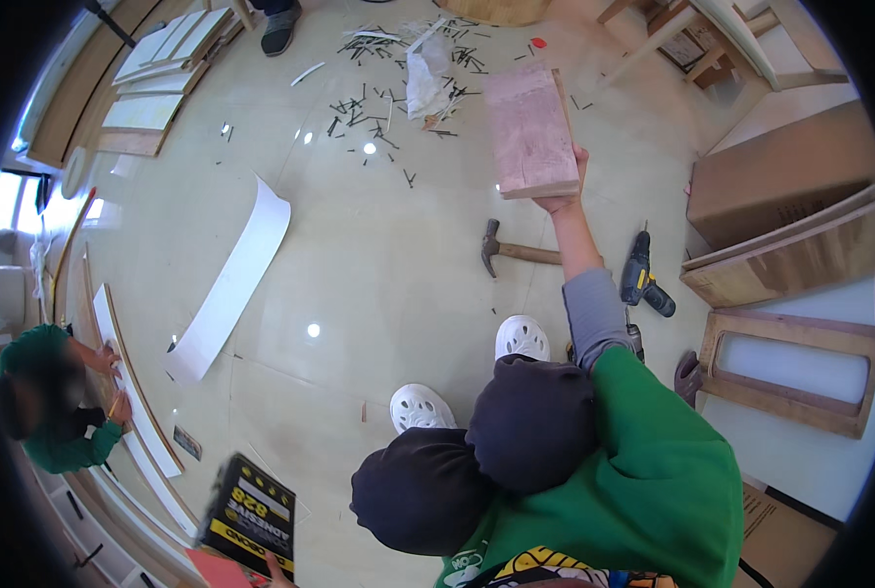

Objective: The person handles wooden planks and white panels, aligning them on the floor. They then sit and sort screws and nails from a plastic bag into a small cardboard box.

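Observation:
My right arm reaches far forward, and my right hand (567, 196) grips the near right edge of a thick pinkish wooden board (530, 132). The board hangs above the floor, broad face up; most of my fingers are behind it. At the lower edge, my left hand (278, 572) shows only partly, with fingers against a black-and-yellow rectangular adhesive tin (251, 505). A flat red piece (220, 568) lies close to that hand; whether I hold it too, I cannot tell. Below the board, a claw hammer (516, 253) rests on the floor.
Scattered screws (359, 116) surround a crumpled plastic bag (427, 83). A cordless drill (641, 274), a cardboard box (785, 176) and a wooden frame (790, 377) stand right. A curved white strip (231, 279) lies left; beyond it a co-worker (60, 402) handles a long white board (133, 392).

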Available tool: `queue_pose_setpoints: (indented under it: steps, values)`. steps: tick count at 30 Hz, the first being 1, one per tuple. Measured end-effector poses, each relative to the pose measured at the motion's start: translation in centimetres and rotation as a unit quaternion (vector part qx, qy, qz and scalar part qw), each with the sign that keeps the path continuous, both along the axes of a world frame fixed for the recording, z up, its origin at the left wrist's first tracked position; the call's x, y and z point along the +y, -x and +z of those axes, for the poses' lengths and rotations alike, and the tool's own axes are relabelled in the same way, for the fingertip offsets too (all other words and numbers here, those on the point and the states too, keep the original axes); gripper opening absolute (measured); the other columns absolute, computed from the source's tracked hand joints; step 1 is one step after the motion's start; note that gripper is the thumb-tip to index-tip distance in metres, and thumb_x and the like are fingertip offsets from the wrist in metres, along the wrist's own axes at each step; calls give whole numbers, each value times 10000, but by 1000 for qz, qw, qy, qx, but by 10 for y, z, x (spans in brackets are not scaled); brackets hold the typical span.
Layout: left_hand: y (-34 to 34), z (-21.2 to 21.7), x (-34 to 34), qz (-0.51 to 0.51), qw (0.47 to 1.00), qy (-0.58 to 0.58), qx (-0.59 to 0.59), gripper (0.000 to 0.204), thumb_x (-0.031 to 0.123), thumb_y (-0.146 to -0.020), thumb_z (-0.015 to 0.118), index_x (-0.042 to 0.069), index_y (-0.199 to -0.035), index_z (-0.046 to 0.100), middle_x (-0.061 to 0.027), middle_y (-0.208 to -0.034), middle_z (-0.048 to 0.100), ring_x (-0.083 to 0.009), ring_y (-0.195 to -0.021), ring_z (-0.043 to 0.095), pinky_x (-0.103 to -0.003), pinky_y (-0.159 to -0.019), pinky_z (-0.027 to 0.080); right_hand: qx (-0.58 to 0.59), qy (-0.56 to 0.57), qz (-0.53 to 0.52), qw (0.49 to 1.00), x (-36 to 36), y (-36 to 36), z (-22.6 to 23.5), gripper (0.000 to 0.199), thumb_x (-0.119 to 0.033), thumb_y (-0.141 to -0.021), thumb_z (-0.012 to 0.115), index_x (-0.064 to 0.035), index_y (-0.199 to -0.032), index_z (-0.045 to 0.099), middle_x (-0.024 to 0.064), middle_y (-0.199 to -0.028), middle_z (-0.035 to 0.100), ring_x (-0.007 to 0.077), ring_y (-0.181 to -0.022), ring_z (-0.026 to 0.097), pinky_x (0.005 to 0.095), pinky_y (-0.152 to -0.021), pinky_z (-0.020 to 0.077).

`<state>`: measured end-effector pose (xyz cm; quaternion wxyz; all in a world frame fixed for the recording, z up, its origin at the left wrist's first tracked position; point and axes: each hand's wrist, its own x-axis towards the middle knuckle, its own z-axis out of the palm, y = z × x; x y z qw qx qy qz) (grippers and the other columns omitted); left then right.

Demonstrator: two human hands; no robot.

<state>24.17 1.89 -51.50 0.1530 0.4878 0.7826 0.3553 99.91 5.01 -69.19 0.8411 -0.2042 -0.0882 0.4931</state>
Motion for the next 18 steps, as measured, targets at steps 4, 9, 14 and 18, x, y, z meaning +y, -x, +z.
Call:
queue_pose_setpoints:
  steps: [4, 9, 14, 18]
  values:
    - [-10, -24, -32, 61, 997, 6, -42, 687, 87, -779, 758, -35, -1351, 398, -199, -1271, 538, -286, -1095, 556, -385, -971, 456, 37, -45, 39, 998, 2, 31, 19, 825, -518, -749, 520, -114, -1447, 347, 161, -1448, 410, 393, -1300, 426, 547, -1075, 349]
    - [-7, -38, -64, 90, 994, 10, -68, 670, 132, -799, 726, -26, -1358, 391, -197, -1287, 521, -289, -1115, 545, -395, -981, 450, 55, 5, 83, 995, 35, 86, 33, 835, -527, -739, 523, -108, -1442, 354, 152, -1443, 421, 381, -1298, 433, 542, -1080, 342]
    - [-10, -52, -77, 76, 994, 17, -81, 657, 177, -820, 694, -17, -1366, 384, -195, -1303, 504, -292, -1135, 534, -405, -991, 443, 111, 22, 180, 977, 48, 125, 40, 786, -521, -737, 545, -98, -1390, 434, 122, -1375, 501, 325, -1249, 491, 506, -1066, 367]
    - [-19, -67, -60, 23, 995, 25, -98, 648, 214, -836, 668, -9, -1371, 378, -193, -1316, 490, -294, -1151, 524, -413, -1000, 437, 86, 89, 214, 969, 71, 173, 55, 778, -550, -713, 582, -120, -1353, 485, 92, -1366, 514, 288, -1238, 502, 461, -1077, 362]
